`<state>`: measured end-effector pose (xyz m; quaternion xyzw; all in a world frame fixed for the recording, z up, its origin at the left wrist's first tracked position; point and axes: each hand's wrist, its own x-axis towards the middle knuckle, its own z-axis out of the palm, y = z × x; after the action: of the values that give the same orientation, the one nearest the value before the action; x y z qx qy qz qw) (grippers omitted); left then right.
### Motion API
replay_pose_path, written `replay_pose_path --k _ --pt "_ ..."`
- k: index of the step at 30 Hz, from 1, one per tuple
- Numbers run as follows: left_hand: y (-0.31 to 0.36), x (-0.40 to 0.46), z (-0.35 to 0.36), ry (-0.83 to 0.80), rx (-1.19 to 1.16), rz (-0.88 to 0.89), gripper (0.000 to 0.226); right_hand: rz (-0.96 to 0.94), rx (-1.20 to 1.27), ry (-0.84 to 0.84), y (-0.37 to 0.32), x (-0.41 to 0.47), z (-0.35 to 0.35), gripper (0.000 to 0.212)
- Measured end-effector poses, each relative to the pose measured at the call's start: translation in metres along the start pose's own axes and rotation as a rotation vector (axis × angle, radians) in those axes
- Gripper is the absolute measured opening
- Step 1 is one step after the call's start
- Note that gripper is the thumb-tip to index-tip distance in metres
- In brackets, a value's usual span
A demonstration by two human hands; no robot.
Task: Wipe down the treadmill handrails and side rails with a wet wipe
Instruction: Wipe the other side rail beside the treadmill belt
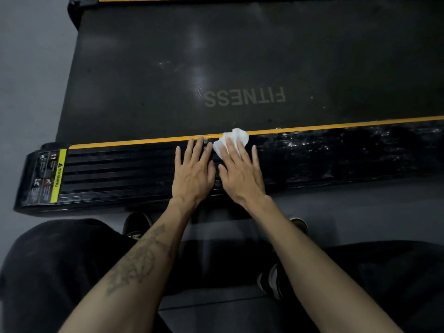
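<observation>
1. We press our right hand (241, 175), fingers straight and flat, on the one wipe (231, 140), pinning it under the fingertips against the side rail (120, 171), likely for scrubbing pressure.
2. Our left hand (193, 170) lies flat and empty just beside it, apparently bracing us.
3. We count two hands, one wipe, one near rail.

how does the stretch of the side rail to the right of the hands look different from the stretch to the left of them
The right stretch of the side rail glistens with wet, patchy highlights; the left stretch looks matte and dry, its ribs showing clearly. The left stretch ends in a yellow warning label; the right stretch shows none. The right hand presses the wet wipe between them. Both share the black ribbed surface and orange edge stripe.
</observation>
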<state>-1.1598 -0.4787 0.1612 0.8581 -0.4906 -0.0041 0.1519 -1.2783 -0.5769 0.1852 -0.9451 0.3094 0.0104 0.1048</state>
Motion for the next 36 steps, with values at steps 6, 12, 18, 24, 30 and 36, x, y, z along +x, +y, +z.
replay_pose_path --k 6,12,18,24,30,36 --pt "0.008 0.001 0.002 -0.062 0.080 -0.040 0.064 0.184 -0.023 0.034 0.028 -0.007 -0.005 0.061" --pt "0.010 -0.001 -0.003 -0.120 0.087 -0.046 0.066 -0.039 -0.023 -0.047 0.017 -0.012 -0.006 0.059" --pt "0.016 -0.001 -0.007 -0.092 0.062 -0.064 0.066 0.197 0.034 0.036 0.033 -0.016 -0.008 0.059" --pt "0.015 -0.001 -0.008 -0.085 0.052 -0.064 0.064 -0.059 -0.033 -0.008 0.019 -0.018 -0.003 0.068" --pt "0.015 0.000 -0.006 -0.070 0.057 -0.064 0.062 0.206 0.055 0.073 0.022 -0.016 -0.004 0.071" --pt "0.015 0.000 -0.005 -0.060 0.051 -0.063 0.062 -0.033 -0.039 0.008 0.032 -0.022 -0.002 0.068"
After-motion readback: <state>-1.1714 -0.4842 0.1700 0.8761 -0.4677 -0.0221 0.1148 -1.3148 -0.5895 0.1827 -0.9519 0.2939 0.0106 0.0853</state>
